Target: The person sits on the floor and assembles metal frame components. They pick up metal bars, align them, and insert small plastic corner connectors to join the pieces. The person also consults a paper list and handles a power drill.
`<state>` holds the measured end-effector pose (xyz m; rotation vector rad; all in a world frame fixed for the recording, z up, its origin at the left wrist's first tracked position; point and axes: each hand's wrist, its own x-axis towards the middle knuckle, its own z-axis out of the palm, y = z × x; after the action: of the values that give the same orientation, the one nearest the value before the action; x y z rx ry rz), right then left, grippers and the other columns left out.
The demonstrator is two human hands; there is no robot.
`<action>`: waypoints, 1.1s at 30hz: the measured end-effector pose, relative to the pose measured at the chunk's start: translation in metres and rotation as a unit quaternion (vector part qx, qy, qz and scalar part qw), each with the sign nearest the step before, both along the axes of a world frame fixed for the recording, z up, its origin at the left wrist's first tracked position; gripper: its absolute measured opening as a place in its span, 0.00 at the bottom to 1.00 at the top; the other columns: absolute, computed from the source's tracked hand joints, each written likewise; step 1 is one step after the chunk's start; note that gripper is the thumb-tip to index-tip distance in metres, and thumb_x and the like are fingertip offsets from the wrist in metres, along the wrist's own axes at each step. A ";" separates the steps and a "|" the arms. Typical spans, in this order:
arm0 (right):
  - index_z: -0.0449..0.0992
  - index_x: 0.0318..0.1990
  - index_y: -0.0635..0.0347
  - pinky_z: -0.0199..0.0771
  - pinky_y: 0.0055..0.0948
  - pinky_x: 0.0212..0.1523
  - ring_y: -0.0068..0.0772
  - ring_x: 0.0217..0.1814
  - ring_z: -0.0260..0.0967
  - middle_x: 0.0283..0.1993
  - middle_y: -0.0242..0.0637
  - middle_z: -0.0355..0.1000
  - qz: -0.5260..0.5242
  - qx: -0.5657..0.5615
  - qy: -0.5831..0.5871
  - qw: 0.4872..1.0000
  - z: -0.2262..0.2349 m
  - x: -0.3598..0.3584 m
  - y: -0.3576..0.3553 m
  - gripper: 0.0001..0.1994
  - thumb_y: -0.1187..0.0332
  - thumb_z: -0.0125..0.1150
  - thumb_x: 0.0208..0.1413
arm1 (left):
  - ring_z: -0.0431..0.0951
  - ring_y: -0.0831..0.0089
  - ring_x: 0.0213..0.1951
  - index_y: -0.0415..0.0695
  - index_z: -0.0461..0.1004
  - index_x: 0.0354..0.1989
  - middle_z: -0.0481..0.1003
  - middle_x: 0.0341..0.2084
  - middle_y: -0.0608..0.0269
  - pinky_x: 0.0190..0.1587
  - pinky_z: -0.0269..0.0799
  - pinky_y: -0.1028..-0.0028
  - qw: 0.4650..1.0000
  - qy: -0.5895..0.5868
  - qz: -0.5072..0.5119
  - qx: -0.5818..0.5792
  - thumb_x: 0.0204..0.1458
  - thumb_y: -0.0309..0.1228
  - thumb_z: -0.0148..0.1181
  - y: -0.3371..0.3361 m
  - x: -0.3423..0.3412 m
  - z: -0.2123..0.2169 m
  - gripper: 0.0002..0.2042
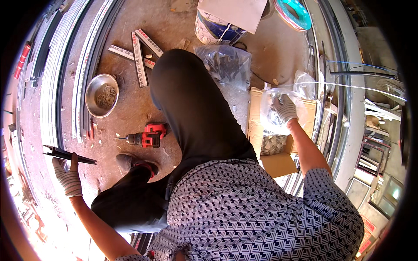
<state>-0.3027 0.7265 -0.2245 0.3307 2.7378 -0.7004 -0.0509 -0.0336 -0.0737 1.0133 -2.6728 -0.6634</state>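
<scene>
My left hand (pixel 69 178), in a striped work glove, is closed round a short black channel profile (pixel 69 155) at the left. My right hand (pixel 285 108), gloved the same way, is at a clear plastic bag (pixel 270 119) in an open cardboard box (pixel 278 165). Its fingers are curled, and what they grip is hidden. Between my legs and the long profiles, a red cordless drill (pixel 150 135) lies on the floor with its bit pointing left. A metal bowl (pixel 102 95) holding small metal pieces stands beyond it.
Long wrapped profiles (pixel 80 87) run along the left. Several short profile pieces (pixel 139 61) lie crossed ahead. A bucket (pixel 213 28) with a board on top, a dark plastic bag (pixel 224 63) and a teal hose coil (pixel 296 13) are farther off. Red-handled pliers (pixel 90 132) lie near the bowl.
</scene>
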 end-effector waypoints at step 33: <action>0.65 0.48 0.53 0.64 0.14 0.20 0.17 0.24 0.67 0.42 0.46 0.78 0.494 -0.560 -0.127 0.653 0.205 0.002 -0.597 0.12 0.63 0.62 0.65 | 0.77 0.51 0.50 0.42 0.73 0.56 0.75 0.45 0.52 0.54 0.72 0.62 0.997 0.059 -0.030 -0.029 0.44 0.41 0.74 0.018 0.018 0.055 0.30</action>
<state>-0.3009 0.1298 -0.0190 -1.1293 1.3229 -1.5269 -0.0329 -0.0157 -0.0188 0.8541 -2.6133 -0.6329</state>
